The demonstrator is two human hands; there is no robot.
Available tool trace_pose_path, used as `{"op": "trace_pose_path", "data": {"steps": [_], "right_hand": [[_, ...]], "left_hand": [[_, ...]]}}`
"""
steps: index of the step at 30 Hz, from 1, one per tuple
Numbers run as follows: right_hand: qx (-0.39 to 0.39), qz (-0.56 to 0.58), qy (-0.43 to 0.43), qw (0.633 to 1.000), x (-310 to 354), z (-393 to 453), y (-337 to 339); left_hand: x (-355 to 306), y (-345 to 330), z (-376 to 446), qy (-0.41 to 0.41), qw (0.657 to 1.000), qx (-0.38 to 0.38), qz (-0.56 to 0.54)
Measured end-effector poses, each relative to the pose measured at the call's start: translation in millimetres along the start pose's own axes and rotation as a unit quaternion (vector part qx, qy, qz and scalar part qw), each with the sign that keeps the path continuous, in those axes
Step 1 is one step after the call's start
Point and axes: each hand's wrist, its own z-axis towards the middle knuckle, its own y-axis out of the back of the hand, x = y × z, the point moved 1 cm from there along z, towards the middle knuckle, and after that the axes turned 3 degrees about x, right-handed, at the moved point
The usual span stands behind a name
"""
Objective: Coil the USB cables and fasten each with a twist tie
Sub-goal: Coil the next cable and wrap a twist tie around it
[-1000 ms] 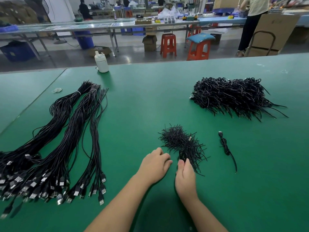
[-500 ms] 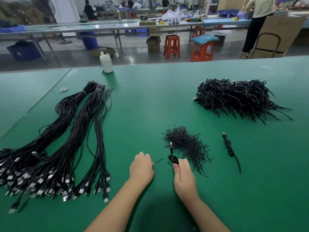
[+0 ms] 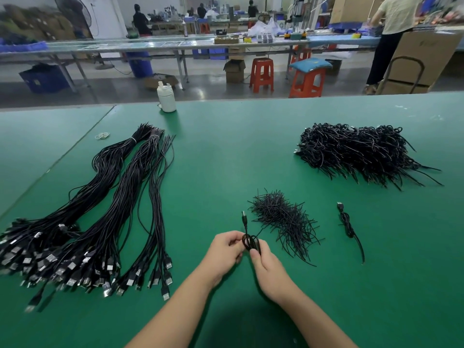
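Note:
A small coiled black USB cable (image 3: 248,241) is held between my two hands just above the green table (image 3: 226,159), its plug end sticking up and away from me. My right hand (image 3: 267,266) grips the coil from below. My left hand (image 3: 224,251) pinches it from the left side. Just beyond my right hand lies a heap of short black twist ties (image 3: 281,217). Long uncoiled USB cables (image 3: 100,217) lie in bundles on the left. A big pile of tied cables (image 3: 356,151) sits at the far right, and one single tied cable (image 3: 347,227) lies to my right.
A white bottle (image 3: 166,97) stands near the table's far edge, with a rubber band (image 3: 102,135) to its left. Beyond the table are orange stools, benches and people at work.
My left hand came off the table and closed in on the coil. The coil has risen off the tie heap, between both hands.

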Motion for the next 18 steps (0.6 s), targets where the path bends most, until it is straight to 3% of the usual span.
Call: {"op": "trace_pose_path", "data": {"steps": [7, 10, 12, 14, 18], "right_hand": [[-0.028, 0.060, 0.007, 0.998, 6.7, 5.8, -1.9], [-0.056, 0.049, -0.007, 0.997, 3.6, 7.5, -3.9], [-0.069, 0.052, -0.024, 0.996, 2.0, 9.3, -2.7], [-0.052, 0.067, -0.041, 0.996, 2.7, 11.2, 0.6], [0.041, 0.214, -0.074, 0.973, 6.8, 12.5, 2.8]], "left_hand": [[-6.7, 2.8, -13.1, 0.003, 0.999, 0.041, 0.021], [-12.3, -0.4, -16.7, -0.013, 0.986, 0.006, 0.164], [-13.6, -0.7, -20.2, -0.039, 0.948, -0.055, 0.311], [-17.2, 0.7, -26.8, -0.100, 0.889, -0.094, 0.438], [-28.7, 4.6, -35.7, -0.379, 0.725, -0.079, 0.570]]}}
